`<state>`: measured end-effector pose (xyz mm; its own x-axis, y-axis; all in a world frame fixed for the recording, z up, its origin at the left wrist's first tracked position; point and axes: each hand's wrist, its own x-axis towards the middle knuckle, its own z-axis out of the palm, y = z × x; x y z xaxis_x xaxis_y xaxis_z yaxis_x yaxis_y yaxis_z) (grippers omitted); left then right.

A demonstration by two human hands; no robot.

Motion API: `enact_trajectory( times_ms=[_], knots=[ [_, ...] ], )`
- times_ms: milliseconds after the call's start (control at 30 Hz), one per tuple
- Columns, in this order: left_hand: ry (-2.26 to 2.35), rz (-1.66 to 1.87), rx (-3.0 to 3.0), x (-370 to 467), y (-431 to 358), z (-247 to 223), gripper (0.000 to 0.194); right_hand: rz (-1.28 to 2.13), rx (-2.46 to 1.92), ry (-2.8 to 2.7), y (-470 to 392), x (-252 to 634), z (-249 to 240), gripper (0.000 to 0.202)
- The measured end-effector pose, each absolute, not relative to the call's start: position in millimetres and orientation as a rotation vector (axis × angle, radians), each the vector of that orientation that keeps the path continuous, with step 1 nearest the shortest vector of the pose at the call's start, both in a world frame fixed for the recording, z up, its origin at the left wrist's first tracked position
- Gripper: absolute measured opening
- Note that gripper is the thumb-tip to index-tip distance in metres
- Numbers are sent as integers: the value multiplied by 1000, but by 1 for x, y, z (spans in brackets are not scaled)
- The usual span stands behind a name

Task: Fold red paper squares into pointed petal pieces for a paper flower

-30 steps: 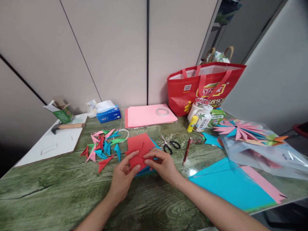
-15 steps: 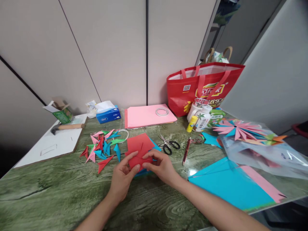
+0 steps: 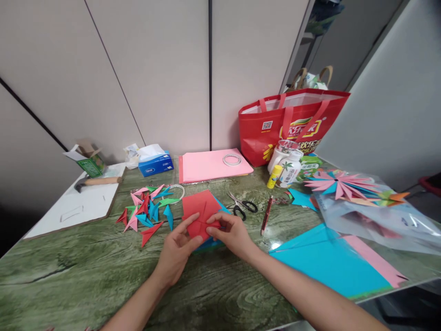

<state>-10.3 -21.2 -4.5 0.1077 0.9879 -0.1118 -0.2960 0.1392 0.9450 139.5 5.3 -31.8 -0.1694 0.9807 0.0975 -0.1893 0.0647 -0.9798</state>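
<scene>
Surface: a green, wood-grained table (image 3: 86,280), and it's busy!
Left: white board (image 3: 93,200) lying flat, folded paper pieces (image 3: 144,220) scattered nearby.
Back: blue tissue box (image 3: 155,166), pink paper (image 3: 203,166), red bag (image 3: 257,145) standing tall.
Middle: here's a paper pile (image 3: 197,201), scissors (image 3: 237,201), a pencil (image 3: 266,215).
Right: upright glue stick (image 3: 274,177), white bottle (image 3: 289,171), blue paper (image 3: 327,266) reaching the edge!

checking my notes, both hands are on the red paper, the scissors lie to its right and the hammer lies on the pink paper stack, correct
Not quite: the hammer lies on the white board, not on the pink paper stack, as the head view shows. The left hand and right hand are both on the red paper, and the scissors lie to its right.
</scene>
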Motion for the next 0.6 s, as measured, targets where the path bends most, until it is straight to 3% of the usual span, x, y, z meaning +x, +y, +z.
enact_trajectory(
  times_ms=[100,367,600],
  knots=[
    [977,1155,1019,-11,-21,-6,57,1372,-924,-1227,6,141,-31,20],
    [1006,1180,1093,-11,-21,-11,51,1472,-904,-1153,6,142,-29,26],
    [1055,1111,1194,-14,-22,-15,35,1428,-927,-1218,6,143,-29,22]
  ],
)
